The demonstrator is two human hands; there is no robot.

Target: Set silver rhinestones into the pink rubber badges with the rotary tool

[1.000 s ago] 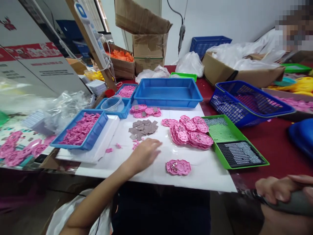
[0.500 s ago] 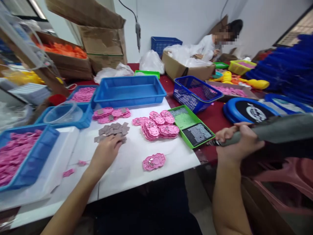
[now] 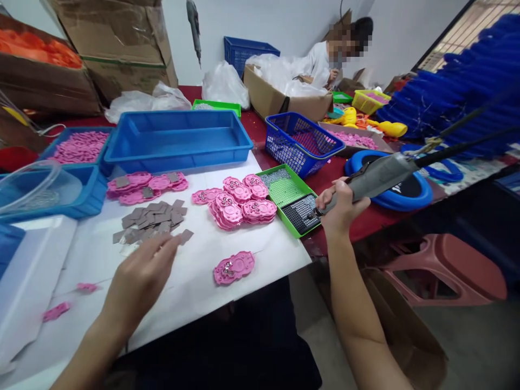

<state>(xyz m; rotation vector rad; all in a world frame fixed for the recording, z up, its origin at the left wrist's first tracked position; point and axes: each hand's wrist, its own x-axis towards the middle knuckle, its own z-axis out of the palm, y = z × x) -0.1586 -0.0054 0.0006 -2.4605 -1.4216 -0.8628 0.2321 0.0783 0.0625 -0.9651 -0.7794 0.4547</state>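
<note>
In the left hand (image 3: 140,276) a grey square (image 3: 187,236) is pinched at the fingertips, just beside the grey pile (image 3: 152,218); in the right hand (image 3: 341,208) the driver (image 3: 376,176) is gripped, its tip at the black grid (image 3: 296,215) of the green tray (image 3: 298,184), contact not discernible. A single pink part (image 3: 239,264) is laid flat on the white sheet (image 3: 195,290) between the hands, with stacked pink parts (image 3: 227,212) behind it, near the tray.
</note>
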